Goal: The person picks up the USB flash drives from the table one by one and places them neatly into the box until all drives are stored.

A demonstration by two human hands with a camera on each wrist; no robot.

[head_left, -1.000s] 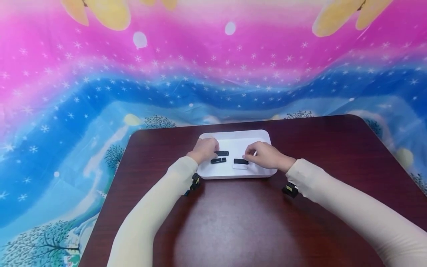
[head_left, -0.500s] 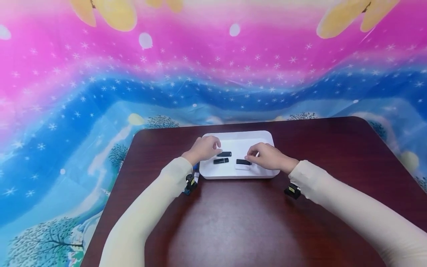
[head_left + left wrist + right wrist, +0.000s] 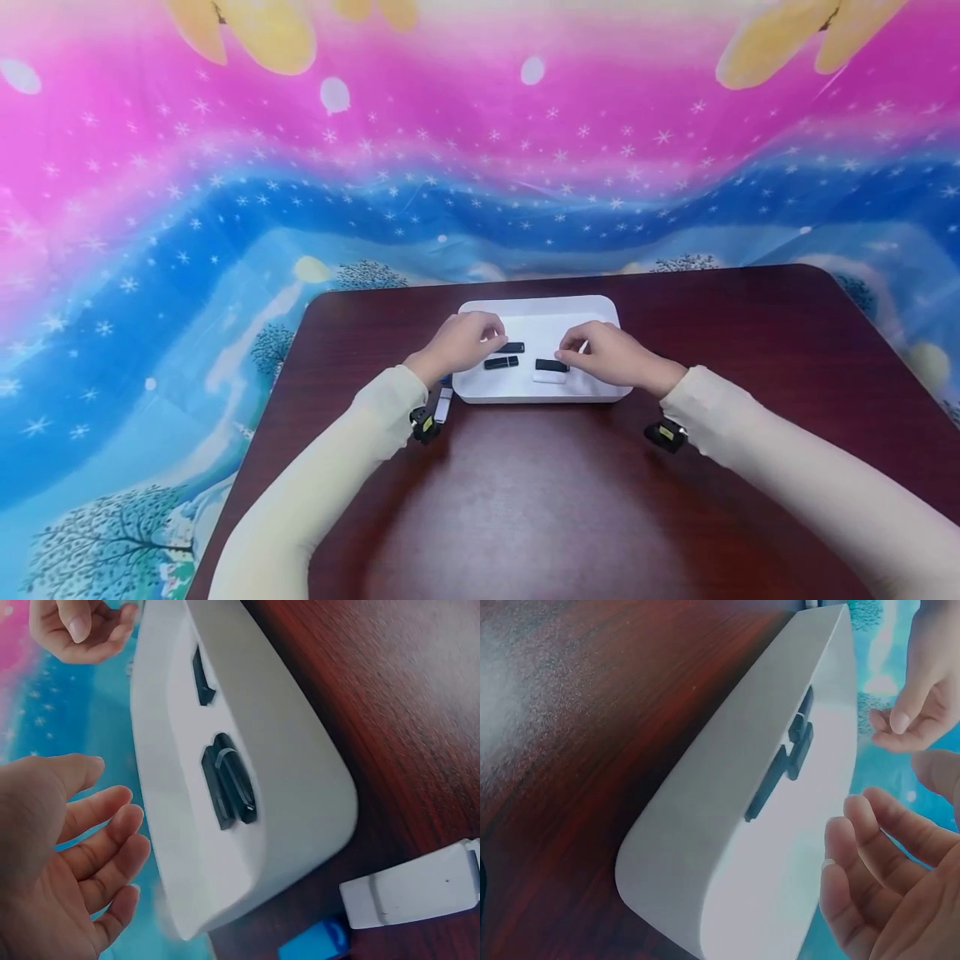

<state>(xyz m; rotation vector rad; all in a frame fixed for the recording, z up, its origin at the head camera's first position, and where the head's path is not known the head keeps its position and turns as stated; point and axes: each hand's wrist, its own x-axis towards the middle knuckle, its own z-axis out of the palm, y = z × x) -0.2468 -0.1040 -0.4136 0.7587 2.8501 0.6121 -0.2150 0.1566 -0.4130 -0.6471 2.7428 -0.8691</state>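
Nearest the person, the dark wood worktop (image 3: 525, 500) lies bare between two cream sleeves, each with a small camera strapped at the wrist. By the left wrist, just off the tray's near left corner, a white USB stick (image 3: 412, 889) lies on the wood with a blue object (image 3: 315, 941) touching its end. A second ago neither was in the head view, since the left forearm covered that spot; the arm has since swung outward and uncovered them.

Beyond them stands the white tray (image 3: 540, 393). On it are three black USB sticks: one at the left (image 3: 501, 362), one behind it (image 3: 514, 347) and one to the right (image 3: 550, 365), with a white stick (image 3: 549, 377) just in front of that last one. None of them has shifted over the last second.

The left hand (image 3: 463, 340) hovers over the tray's left part, its fingers loosely spread and holding nothing in the left wrist view; its fingertips are near the rear black stick, apart from it. The right hand (image 3: 606, 353) is over the right part, its fingers relaxed and parted, its fingertips just beside the right black stick. Whether they touch it cannot be told.

Judging by this, the hands have only settled closer to the sticks; nothing is gripped yet.

Behind the worktop hangs a pink and blue starred cloth (image 3: 480, 167).
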